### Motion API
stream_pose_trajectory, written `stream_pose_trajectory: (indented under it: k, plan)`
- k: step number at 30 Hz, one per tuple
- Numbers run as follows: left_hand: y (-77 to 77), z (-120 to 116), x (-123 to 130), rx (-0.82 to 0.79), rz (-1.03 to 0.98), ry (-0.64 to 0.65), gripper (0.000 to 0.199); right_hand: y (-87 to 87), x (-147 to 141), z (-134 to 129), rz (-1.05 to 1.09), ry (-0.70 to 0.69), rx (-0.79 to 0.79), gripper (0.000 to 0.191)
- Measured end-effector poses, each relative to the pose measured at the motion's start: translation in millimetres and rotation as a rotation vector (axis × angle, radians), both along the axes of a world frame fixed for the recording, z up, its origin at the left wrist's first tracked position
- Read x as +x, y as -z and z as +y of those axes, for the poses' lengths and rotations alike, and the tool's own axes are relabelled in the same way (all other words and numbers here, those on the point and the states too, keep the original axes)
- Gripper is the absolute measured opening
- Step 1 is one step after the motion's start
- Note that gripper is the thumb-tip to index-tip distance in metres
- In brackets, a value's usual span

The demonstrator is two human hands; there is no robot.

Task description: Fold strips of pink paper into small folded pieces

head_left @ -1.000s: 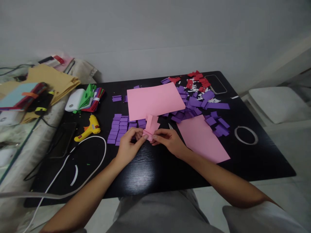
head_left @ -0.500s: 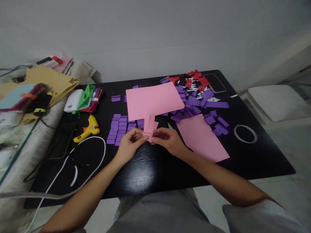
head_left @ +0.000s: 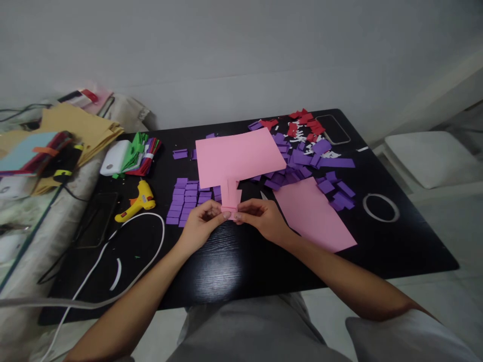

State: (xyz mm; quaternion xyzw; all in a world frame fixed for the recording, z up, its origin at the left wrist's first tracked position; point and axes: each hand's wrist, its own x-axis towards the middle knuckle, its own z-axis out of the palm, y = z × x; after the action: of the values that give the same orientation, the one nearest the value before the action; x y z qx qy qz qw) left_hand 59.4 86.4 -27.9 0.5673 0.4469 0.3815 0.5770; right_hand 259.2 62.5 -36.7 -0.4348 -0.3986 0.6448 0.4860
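Between my hands is a narrow pink paper strip (head_left: 228,193) with a fold across its near end. My left hand (head_left: 204,219) pinches the left side of that end, thumb on top. My right hand (head_left: 261,219) pinches the right side in the same way. Just beyond the strip lies a large pink paper sheet (head_left: 239,157). Folded purple paper pieces (head_left: 183,201) sit in rows to the left of my hands. A second pink sheet (head_left: 311,213) lies to the right, and a pointed blade tip (head_left: 263,195) shows beside my right hand.
A yellow glue gun (head_left: 138,201), a dark phone (head_left: 97,219) and a looped white cable (head_left: 163,236) occupy the left of the black table (head_left: 264,281). Loose purple pieces (head_left: 302,157), red scraps (head_left: 307,120) and a tape ring (head_left: 381,207) are on the right.
The strip's far part has shifted slightly left and looks flatter and wider between my fingers. Both hands keep their pinch in nearly the same place.
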Motion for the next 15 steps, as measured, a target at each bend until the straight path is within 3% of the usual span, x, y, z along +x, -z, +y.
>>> stream_pose_trajectory:
  k: [7, 15]
  plan:
    - [9.5, -8, 2, 0.141, 0.079, -0.141, 0.029, -0.8, -1, -1, 0.003, -0.009, -0.002, 0.029]
    - [9.1, -13, 3, 0.201, 0.177, -0.148, 0.026, 0.9, 0, -1, -0.018, -0.018, 0.021, 0.028]
